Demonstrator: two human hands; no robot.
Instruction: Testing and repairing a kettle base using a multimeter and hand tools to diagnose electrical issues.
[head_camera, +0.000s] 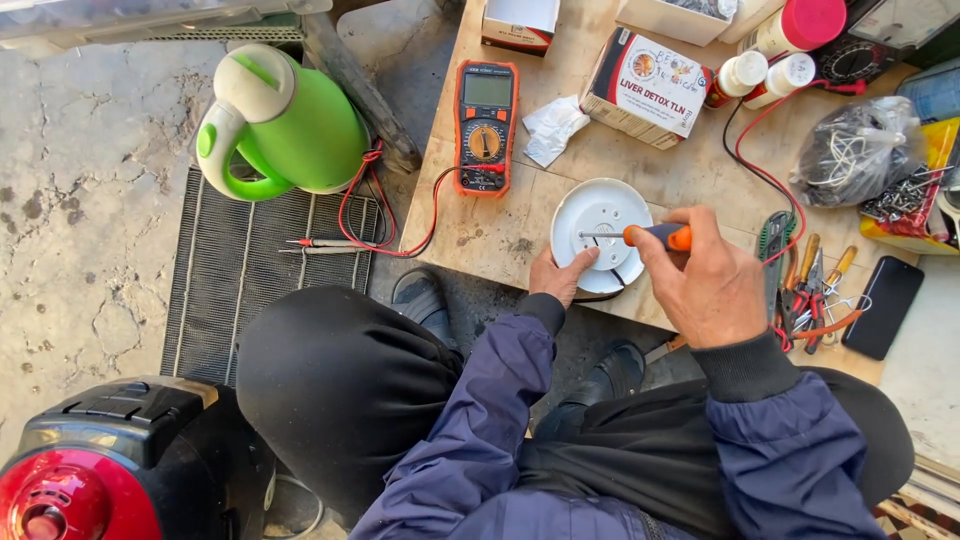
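At the far left a green and white kettle (285, 125) lies on a metal grille (235, 270). On the wooden tabletop (500, 235) an orange multimeter (486, 127) lies flat. The left hand (562, 275) has its grip narrow, closed on the near edge of the round white base (600, 222) at the tabletop's front edge. The right hand (705, 275) grips tightly an orange-handled screwdriver (650, 236), whose tip touches the base's centre. Behind stand a white and red box (645, 88) and white bottles (765, 75)
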